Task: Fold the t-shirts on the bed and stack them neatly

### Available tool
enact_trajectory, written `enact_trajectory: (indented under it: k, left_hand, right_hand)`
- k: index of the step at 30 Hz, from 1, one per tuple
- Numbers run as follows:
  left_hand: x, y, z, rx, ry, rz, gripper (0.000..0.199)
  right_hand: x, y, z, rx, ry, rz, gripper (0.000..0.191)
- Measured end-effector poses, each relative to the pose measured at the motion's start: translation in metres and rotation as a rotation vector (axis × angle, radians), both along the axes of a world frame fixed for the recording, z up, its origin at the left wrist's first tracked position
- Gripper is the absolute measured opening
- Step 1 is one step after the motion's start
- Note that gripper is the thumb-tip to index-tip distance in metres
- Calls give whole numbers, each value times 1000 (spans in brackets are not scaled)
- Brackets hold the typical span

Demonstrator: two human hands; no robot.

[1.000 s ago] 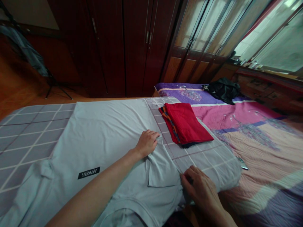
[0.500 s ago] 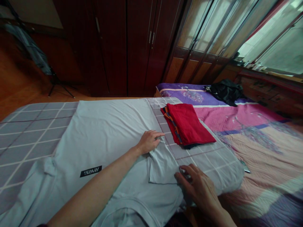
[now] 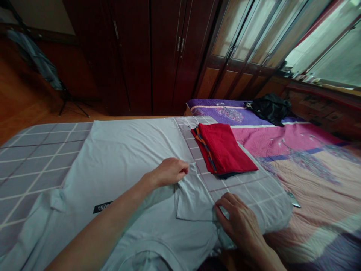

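Note:
A pale grey T-shirt [image 3: 121,150] with a small black label [image 3: 103,207] lies spread on a checked grey cloth [image 3: 36,162], its collar toward me. My left hand [image 3: 172,171] is closed over the shirt near the sleeve's underarm; its fingertips are curled and what they pinch, if anything, is hidden. The sleeve [image 3: 194,199] lies folded inward beside it. At the sleeve's right edge, by the shoulder, my right hand [image 3: 237,218] has its thumb and fingers bent around the fabric's edge. Folded red cloth [image 3: 227,148] rests on a small stack to the right.
Behind the surface stand dark wardrobes [image 3: 166,56]. On the right is a bed with a colourful quilt [image 3: 304,188], bearing a black garment [image 3: 270,107]. A tripod stand [image 3: 66,99] is at the back left.
My left hand has moved slightly left and its extended fingers have curled closed. My right hand has shifted a little to the right, its fingers closer together.

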State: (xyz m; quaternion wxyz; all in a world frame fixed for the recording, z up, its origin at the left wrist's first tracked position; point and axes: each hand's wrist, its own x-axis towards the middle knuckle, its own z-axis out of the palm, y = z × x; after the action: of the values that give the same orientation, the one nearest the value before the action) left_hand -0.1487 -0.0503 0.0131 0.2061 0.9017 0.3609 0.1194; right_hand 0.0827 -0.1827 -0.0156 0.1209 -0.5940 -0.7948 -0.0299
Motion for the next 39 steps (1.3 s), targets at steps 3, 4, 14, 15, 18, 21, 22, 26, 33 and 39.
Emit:
enact_trajectory:
  k: [3,4,14,15,18,21,22,26,33,39]
  left_hand:
    - [-7,-7,12,-123,134,-165,14]
    - [-8,-9,13,-137,166,-197,12]
    - [-3,-26,18,-125,226,-256,8]
    - [-1,-27,20,-155,236,-298,7]
    - [5,-33,22,-160,233,-367,4]
    - [13,-40,19,-140,216,-423,5]
    - [16,-42,16,-154,217,-450,6]
    - [27,-46,6,-179,216,-492,11]
    - [15,-50,42,-173,226,-533,17]
    - [-77,-49,101,-161,-50,-208,12]
  right_hand:
    - [-11,19,8,24,136,182,21]
    - [-16,27,9,34,156,238,26]
    - [-35,73,16,18,-6,306,28]
    - [-36,76,17,-6,-21,328,28]
    - [-39,86,18,-26,-62,323,22]
    - [-42,101,15,-9,-88,348,21]
    - [-43,105,12,-7,-103,355,20]
    - [-45,121,3,26,-143,366,20]
    - [-73,144,5,130,29,512,33]
    - [-145,135,5,101,116,863,41]
